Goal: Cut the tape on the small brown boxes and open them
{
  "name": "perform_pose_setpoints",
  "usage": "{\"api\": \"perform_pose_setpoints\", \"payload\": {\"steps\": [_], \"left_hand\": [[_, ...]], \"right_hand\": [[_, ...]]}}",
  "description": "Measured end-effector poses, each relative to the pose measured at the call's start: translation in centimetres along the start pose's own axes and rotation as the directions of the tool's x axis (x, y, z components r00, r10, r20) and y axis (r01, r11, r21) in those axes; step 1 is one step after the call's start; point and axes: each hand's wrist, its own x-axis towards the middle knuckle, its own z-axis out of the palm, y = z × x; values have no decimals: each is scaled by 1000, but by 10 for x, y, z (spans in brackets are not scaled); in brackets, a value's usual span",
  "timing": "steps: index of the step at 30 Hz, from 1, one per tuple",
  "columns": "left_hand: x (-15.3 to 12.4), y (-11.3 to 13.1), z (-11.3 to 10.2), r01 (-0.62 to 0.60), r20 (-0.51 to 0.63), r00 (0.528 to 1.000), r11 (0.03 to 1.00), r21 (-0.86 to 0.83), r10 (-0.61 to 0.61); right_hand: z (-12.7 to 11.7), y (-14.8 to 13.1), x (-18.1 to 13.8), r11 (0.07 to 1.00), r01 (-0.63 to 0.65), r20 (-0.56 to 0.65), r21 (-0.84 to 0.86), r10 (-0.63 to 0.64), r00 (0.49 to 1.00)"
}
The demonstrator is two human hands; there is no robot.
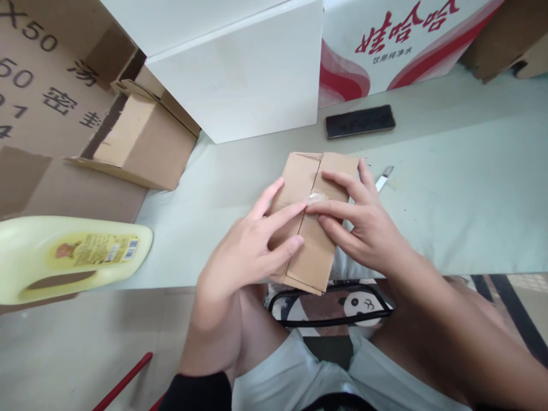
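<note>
A small brown cardboard box (314, 245) lies between my hands at the table's front edge, its flaps meeting along a lengthwise seam. A short piece of clear tape (315, 198) crosses that seam. My left hand (257, 240) holds the box from the left, with its index fingertip on the tape and its thumb on the top. From the right, my right hand (363, 220) holds the box, its index fingertip meeting the left one at the tape and an outer finger at the far right edge. Beyond it lies a small knife (384, 178) with a white handle.
A dark phone (360, 121) lies behind the box, before a white panel (240, 85) and a red-and-white carton (385, 51). At left are an open cardboard box (158, 142), a large printed carton (25, 114) and a pale yellow bottle (77, 257).
</note>
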Motion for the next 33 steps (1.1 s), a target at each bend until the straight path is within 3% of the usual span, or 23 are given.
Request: {"api": "perform_pose_setpoints", "payload": {"steps": [4, 6, 8, 10, 11, 13, 16, 19, 22, 24, 26, 28, 29, 31, 33], "left_hand": [[-2, 5, -1, -9, -70, 997, 998, 64, 14], [-1, 8, 1, -40, -92, 995, 995, 97, 49], [-1, 10, 3, -38, -96, 994, 993, 109, 48], [0, 12, 5, -2, -99, 995, 994, 106, 12], [1, 13, 6, 20, -106, 994, 995, 98, -9], [2, 16, 9, 64, -137, 989, 995, 72, -53], [4, 23, 18, 126, -204, 972, 992, 15, -121], [8, 33, 31, 142, -320, 937, 990, -14, -139], [13, 41, 43, 52, -433, 901, 998, 33, -32], [16, 45, 47, -37, -451, 890, 997, 71, 65], [18, 45, 48, -105, -450, 883, 991, 82, 131], [19, 45, 48, -132, -457, 876, 988, 82, 155], [20, 44, 47, -131, -463, 873, 988, 81, 153], [19, 43, 47, -125, -467, 872, 989, 79, 147], [19, 41, 47, -112, -465, 876, 991, 70, 131]], "right_hand": [[-6, 6, -1, 993, -21, 3, 117, 20, 1000], [-12, 12, -2, 983, -122, -84, 140, 134, 987], [-20, 21, -3, 942, -332, -239, 56, 335, 911], [-28, 34, -5, 798, -589, -308, -128, 532, 789], [-31, 40, -5, 697, -676, -269, -240, 621, 736], [-35, 51, -8, 552, -715, -91, -429, 761, 643], [-34, 60, -11, 526, -654, 129, -544, 822, 554], [-26, 61, -13, 529, -619, 160, -581, 820, 550], [-24, 64, -13, 558, -662, 73, -500, 789, 610], [-28, 67, -10, 601, -745, -77, -289, 761, 644], [-37, 66, -5, 660, -742, -201, 118, 748, 633], [-48, 57, 1, 652, -532, -233, 541, 724, 650], [-53, 49, 3, 629, -400, -245, 667, 691, 680], [-59, 26, 7, 668, -221, -346, 711, 605, 717], [-57, -3, 7, 762, -165, -429, 626, 513, 744]]}}
